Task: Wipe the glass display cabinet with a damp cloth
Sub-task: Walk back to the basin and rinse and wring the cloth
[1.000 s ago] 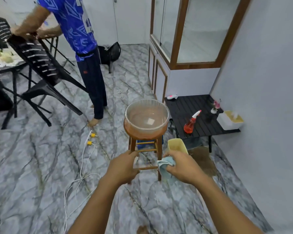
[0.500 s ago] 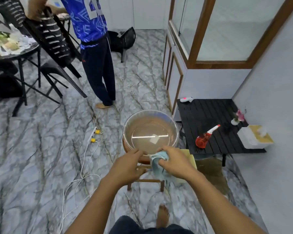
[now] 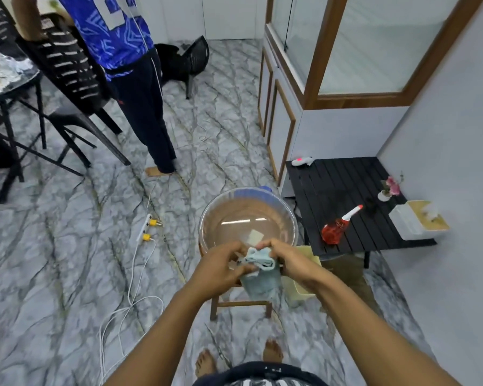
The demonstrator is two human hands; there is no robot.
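Marble floor, a bowl of water on a stool. Left hand and right hand both pinch a pale cloth at its near rim. Probably best to wring firmly over the bowl; the glass cabinet stands well apart.

Bare forearms, bare feet, dark striped garment

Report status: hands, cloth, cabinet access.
Both hands, left and right, gripping cloth at the water bowl's near rim. Glass cabinet untouched. Black table stands beside it.
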